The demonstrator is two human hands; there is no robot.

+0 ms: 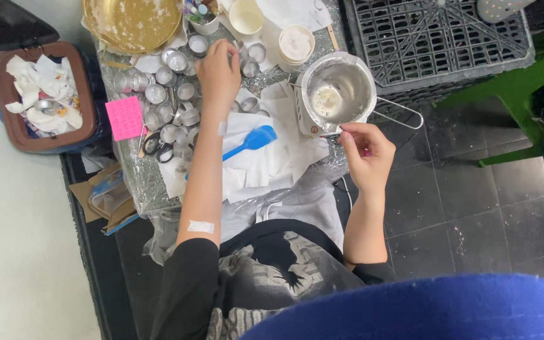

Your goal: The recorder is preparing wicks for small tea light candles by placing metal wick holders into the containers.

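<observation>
My left hand [218, 74] reaches forward over a foil-covered table [135, 179], fingers curled down among several small round metal cups [177, 94]; whether it grips one is hidden. My right hand [365, 150] pinches a thin metal tool at the near rim of a steel melting pot [339, 88] with a wire handle, which holds a pale residue. A blue silicone spatula [254, 140] lies on white paper between my arms.
A gold round tray [132, 22] and white paper cups [296, 43] stand at the far edge. A pink sticky pad [124, 118] and scissors [157, 146] lie at left. A brown bin [42, 94] of waste sits left; a black crate [439, 38] sits right.
</observation>
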